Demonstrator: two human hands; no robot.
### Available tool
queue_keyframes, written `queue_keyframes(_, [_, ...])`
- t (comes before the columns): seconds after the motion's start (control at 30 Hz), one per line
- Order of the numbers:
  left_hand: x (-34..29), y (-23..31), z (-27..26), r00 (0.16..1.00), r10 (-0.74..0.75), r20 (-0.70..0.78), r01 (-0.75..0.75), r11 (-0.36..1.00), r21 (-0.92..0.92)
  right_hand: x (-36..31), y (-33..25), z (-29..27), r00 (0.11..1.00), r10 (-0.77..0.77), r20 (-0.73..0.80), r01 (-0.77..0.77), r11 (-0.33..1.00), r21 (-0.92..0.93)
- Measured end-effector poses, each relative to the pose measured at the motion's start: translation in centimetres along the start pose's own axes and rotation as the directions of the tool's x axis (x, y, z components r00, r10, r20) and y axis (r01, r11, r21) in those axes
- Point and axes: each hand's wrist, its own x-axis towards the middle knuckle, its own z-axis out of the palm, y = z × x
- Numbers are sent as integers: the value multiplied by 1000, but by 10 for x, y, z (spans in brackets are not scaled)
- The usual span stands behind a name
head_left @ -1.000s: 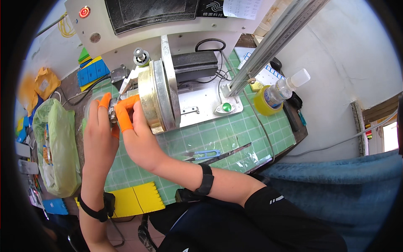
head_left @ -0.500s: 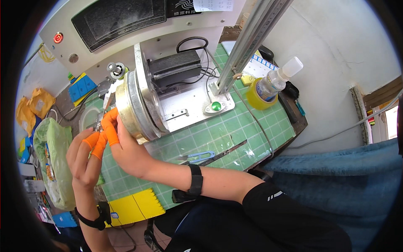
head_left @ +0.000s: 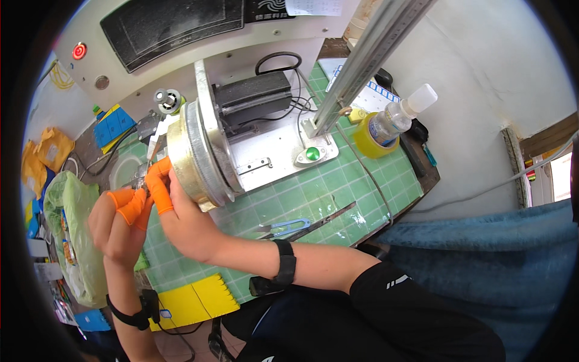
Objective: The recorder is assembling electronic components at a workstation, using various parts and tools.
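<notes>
Two hands meet at one small metal part.

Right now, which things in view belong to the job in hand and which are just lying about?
In use, it seems:
left hand and right hand
orange finger covers
small metal piece at the fingertips, partly hidden
brass-coloured disc beside the right hand

Apparently lying about:
blue-handled snips
clear bottle
pale green bag
yellow sheet

A clear bottle stands within a yellow ring.
</notes>
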Motion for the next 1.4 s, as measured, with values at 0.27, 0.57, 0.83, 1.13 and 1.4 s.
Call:
queue_keyframes(0.27, [24,4,-13,827,-518,216,550,670,-498,-3,-5,1,1000,11,4,-11,1000,-11])
queue_keyframes(0.57, [34,-13,-11,777,-505,375,625,554,-550,0,-3,-5,999,-32,40,34,997,-76])
queue_keyframes(0.83, [43,7,-23,917,-316,245,383,870,-311,-1,-3,-2,997,-57,43,58,998,-28])
queue_keyframes(1.13, [19,28,-25,932,-260,253,338,875,-347,-42,-38,-18,987,124,107,-118,991,-56])
queue_keyframes(1.4, [8,12,0,866,-438,240,459,508,-729,-56,-98,-76,659,441,609,-512,856,-66])
